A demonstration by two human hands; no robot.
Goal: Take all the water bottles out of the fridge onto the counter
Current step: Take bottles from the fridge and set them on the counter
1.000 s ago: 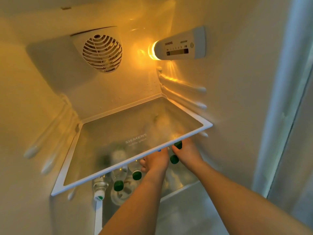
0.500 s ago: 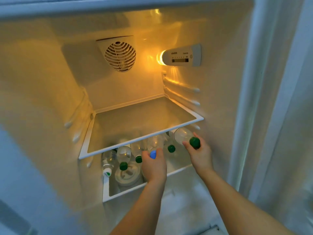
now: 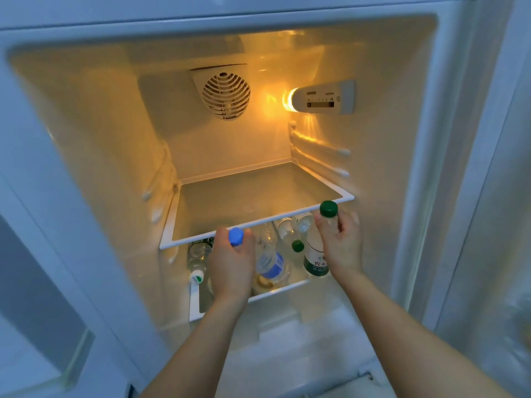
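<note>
Both hands are reaching into the open fridge (image 3: 86,139), at the front of the lower shelf (image 3: 275,291). The left hand (image 3: 231,265) is closing around the neck of a bottle (image 3: 270,262) with a blue label; its blue cap (image 3: 236,236) is sticking up between the thumb and the other fingers (image 3: 248,239). The right hand (image 3: 340,245) is gripping a second bottle (image 3: 314,254) by the neck, and the green cap (image 3: 328,208) is standing just above the fingertips (image 3: 319,219), in front of the upper shelf (image 3: 258,222) edge. More bottles are lying on the lower shelf between and behind the hands: one with a green cap (image 3: 297,246), one at the left with a white cap (image 3: 196,276).
</note>
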